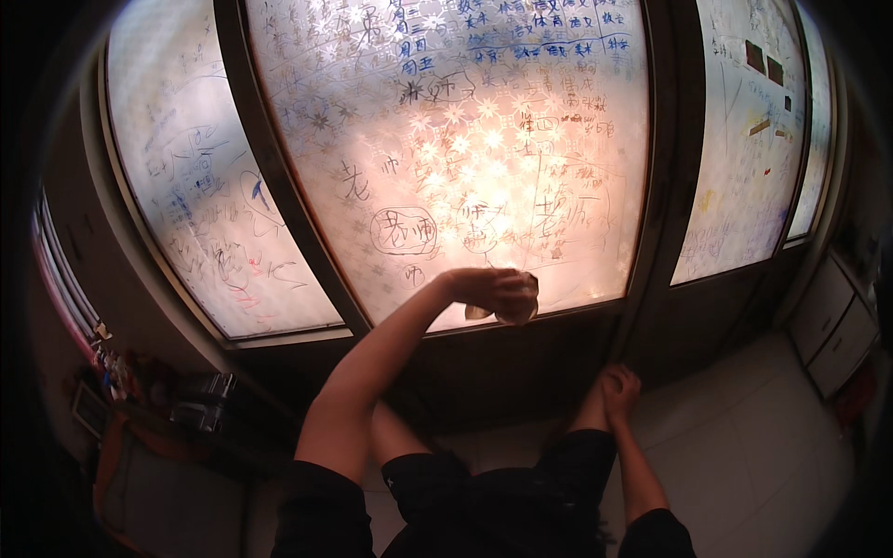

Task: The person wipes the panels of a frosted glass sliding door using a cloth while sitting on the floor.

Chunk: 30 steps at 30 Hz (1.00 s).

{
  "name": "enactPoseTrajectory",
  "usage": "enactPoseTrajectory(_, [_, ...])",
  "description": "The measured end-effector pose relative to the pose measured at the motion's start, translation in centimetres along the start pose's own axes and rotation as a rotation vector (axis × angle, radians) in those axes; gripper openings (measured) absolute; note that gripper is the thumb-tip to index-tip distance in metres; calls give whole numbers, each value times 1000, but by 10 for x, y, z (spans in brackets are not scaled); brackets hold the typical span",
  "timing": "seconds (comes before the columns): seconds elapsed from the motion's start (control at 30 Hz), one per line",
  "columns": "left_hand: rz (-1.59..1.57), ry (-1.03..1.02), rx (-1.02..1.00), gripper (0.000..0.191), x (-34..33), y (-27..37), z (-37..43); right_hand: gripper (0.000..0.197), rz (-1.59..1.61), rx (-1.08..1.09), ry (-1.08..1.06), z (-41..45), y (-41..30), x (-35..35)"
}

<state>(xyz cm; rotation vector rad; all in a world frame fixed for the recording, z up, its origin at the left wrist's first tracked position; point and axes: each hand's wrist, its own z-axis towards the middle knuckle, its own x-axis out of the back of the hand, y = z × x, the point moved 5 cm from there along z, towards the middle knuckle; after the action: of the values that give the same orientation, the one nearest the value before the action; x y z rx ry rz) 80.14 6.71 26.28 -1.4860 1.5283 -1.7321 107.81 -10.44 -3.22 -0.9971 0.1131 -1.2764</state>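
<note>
My left hand (499,291) presses a crumpled cloth (522,307) against the bottom of a frosted glass door panel (446,139), close to its lower frame. The cloth's far side is hidden by my fingers. Star-shaped patterns cover the panel, and handwriting in blue, black and brown runs over much of it. Bright light glows through its middle. My right hand (619,390) rests on my right knee with its fingers loosely curled, and I see nothing held in it.
A dark frame (666,139) parts the middle panel from a right glass panel (739,139), also scribbled on. Another marked glass panel (209,195) stands at left. A cabinet (834,324) is far right. Lower left are a chair (167,481) and a dark case (206,401). The floor (739,432) is tiled.
</note>
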Motion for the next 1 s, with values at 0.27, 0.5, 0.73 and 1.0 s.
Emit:
enactPoseTrajectory(0.27, [107, 359, 663, 66, 133, -260, -34, 25, 6, -29, -14, 2, -13, 2])
enactPoseTrajectory(0.5, [51, 492, 737, 57, 134, -262, -18, 25, 38, -73, -63, -1, -16, -3])
enactPoseTrajectory(0.73, [-22, 452, 745, 41, 102, -190, 28, 26, -7, -19, -42, -1, -17, -4])
enactPoseTrajectory(1.0, [-207, 365, 642, 28, 20, -65, 71, 29, 11, -19, -15, 0, -8, -1])
